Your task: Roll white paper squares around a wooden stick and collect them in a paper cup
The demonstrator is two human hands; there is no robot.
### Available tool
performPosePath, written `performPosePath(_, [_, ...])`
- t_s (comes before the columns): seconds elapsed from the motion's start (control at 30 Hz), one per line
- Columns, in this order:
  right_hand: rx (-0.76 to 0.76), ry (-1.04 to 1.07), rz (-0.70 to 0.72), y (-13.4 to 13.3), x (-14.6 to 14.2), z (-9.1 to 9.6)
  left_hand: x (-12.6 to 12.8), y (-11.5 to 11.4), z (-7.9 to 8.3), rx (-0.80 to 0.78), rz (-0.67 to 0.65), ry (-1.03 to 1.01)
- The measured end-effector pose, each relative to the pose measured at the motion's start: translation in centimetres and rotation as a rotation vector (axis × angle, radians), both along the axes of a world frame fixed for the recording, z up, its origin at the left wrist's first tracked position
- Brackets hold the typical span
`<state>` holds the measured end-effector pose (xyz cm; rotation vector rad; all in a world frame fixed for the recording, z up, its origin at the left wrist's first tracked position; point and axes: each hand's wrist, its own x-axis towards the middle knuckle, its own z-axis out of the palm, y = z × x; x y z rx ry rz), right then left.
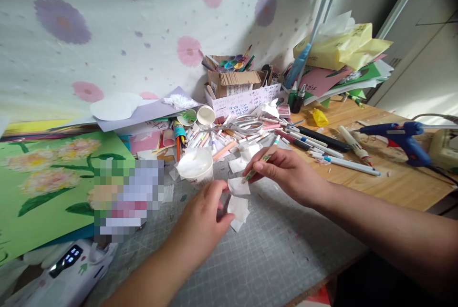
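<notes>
My left hand (202, 221) is closed in a pinch on small pieces of white paper (238, 207) just above the grey cutting mat (265, 254). My right hand (286, 171) grips a green pen (259, 164), whose tip points at the upper white piece (239, 186). A white cup (196, 166) covered with a white sheet stands right behind my left hand. More white scraps (246, 154) lie beyond the pen.
A green sheet with painted flowers (46, 183) lies at the left. Pens, scissors (246, 126) and cardboard boxes (232, 80) crowd the back. A blue glue gun (402, 138) rests on the wooden table at the right. A white device (67, 269) sits at the front left.
</notes>
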<state>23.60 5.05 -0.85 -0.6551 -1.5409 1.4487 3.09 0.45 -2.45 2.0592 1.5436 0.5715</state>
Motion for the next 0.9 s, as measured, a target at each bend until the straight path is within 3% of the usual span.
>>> performPosePath(0.1, [-0.054,0.084,-0.016,-0.2,0.2,0.6,0.0,-0.4,0.7,-0.014,0.032,-0.120])
performPosePath(0.23, [-0.170,0.146,0.006,-1.3,-0.1,1.1,0.2,-1.3,1.5,-0.307,-0.036,-0.748])
performPosePath(0.3, [-0.221,0.174,0.032,-1.9,-0.4,1.3,0.4,-1.6,1.5,-0.450,-0.028,-0.940])
performPosePath(0.5, [-0.132,0.251,0.070,-2.9,-1.1,1.8,1.0,-2.0,1.6,-0.555,0.022,-1.180])
performPosePath(0.63, [-0.057,0.302,0.093,-3.3,-1.0,2.0,1.0,-2.0,1.9,-0.601,-0.046,-1.381])
performPosePath(0.9, [0.185,0.202,0.100,-4.3,-1.0,3.1,0.9,-2.0,1.8,-0.638,-0.056,-1.479])
